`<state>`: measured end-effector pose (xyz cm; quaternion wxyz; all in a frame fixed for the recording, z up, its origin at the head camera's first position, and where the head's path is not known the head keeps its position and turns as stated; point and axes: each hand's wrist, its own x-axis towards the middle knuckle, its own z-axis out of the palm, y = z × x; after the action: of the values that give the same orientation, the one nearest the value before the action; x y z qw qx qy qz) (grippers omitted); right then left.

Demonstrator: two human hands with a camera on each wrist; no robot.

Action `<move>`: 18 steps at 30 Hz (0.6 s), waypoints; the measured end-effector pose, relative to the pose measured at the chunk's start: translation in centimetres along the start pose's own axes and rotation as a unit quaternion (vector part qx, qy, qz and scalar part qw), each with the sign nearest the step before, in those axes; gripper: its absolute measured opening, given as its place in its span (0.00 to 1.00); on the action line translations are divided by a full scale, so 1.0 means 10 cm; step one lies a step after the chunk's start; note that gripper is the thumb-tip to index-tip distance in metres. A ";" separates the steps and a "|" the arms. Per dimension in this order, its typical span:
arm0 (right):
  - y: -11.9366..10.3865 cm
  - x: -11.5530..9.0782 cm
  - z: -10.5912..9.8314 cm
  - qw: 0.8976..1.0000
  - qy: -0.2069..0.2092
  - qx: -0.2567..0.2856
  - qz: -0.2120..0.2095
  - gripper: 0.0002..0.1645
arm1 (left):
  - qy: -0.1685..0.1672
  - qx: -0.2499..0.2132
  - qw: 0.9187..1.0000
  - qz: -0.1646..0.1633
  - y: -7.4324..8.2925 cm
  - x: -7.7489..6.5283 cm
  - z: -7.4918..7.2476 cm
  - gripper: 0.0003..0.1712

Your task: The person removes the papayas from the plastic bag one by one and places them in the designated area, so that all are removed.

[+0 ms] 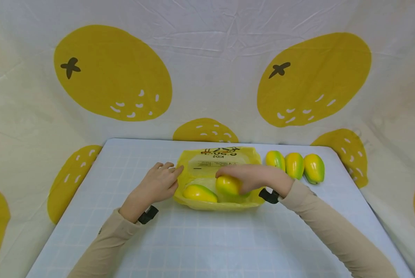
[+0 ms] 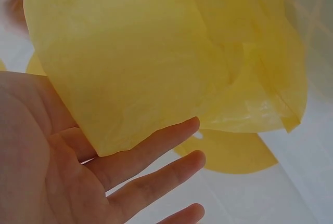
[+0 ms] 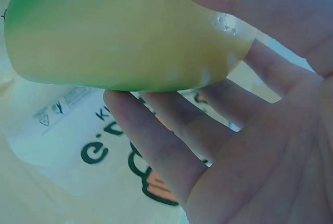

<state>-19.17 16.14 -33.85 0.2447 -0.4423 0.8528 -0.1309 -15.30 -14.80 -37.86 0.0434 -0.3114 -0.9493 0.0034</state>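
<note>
A yellow plastic bag (image 1: 186, 162) lies spread on the table, its printed side up at the back and its near part open. One yellow-green mango (image 1: 200, 193) rests in the bag's near left part. Over the bag's near right part, my right hand (image 1: 244, 175) grips another mango (image 3: 125, 37) between thumb and fingers. My left hand (image 1: 160, 181) is at the bag's left edge. In the left wrist view its fingers (image 2: 156, 146) are spread and nearly straight, and the bag's edge lies against the index finger. The left thumb is hidden there.
Right of the bag, three more mangoes stand in a row: one nearest the bag (image 1: 275, 159), a middle one (image 1: 294, 165) and an outer one (image 1: 313, 168). A pale checked cloth covers the table (image 1: 207, 243). Fabric with a fruit print (image 1: 214, 77) hangs behind it.
</note>
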 end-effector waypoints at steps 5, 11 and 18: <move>-0.01 -0.13 -0.06 0.998 0.039 0.046 -0.019 0.46 | 0.011 -0.009 1.000 0.000 0.00 0.00 0.02 0.25; 0.01 -0.29 -0.08 0.990 0.096 0.099 -0.033 0.46 | 0.022 -0.024 0.999 -0.004 0.00 0.00 0.04 0.25; 0.07 -0.47 -0.02 0.970 0.186 0.145 -0.057 0.47 | 0.030 -0.047 0.998 -0.014 0.00 0.00 0.04 0.25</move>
<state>-17.44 20.35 -32.59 0.1356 -0.4179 0.8287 -0.3468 -15.35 -14.75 -38.30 0.0576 -0.2994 -0.9510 -0.0515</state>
